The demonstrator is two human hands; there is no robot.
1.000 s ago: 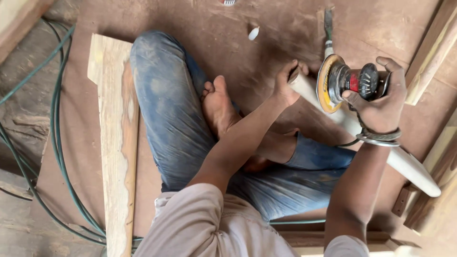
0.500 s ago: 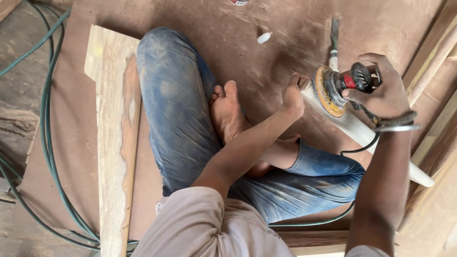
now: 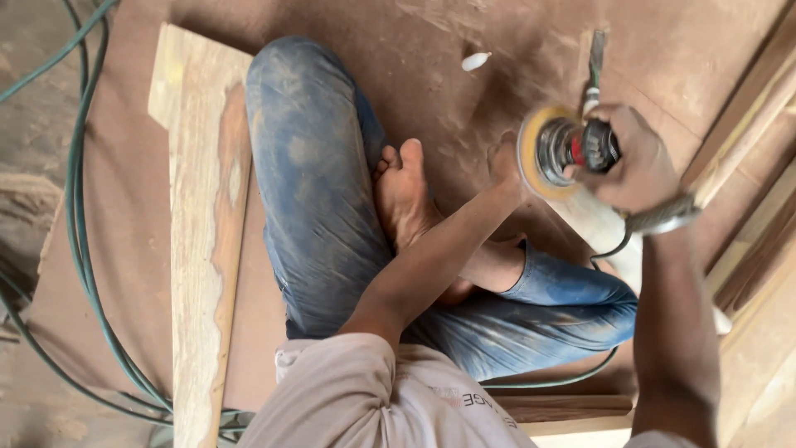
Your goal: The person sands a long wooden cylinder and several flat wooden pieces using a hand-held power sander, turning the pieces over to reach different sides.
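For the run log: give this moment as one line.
right hand: holds disc sander | left hand: steadies pale wooden piece | seated cross-legged

Bare brown board floor [image 3: 464, 91] lies open ahead of the crossed legs [image 3: 332, 207], broken only by a small white scrap [image 3: 476, 60]. A long wooden plank [image 3: 199, 249] and green hoses [image 3: 79, 249] hem the left; stacked timber strips [image 3: 746, 149] crowd the right, just beside the sander [image 3: 555, 151].
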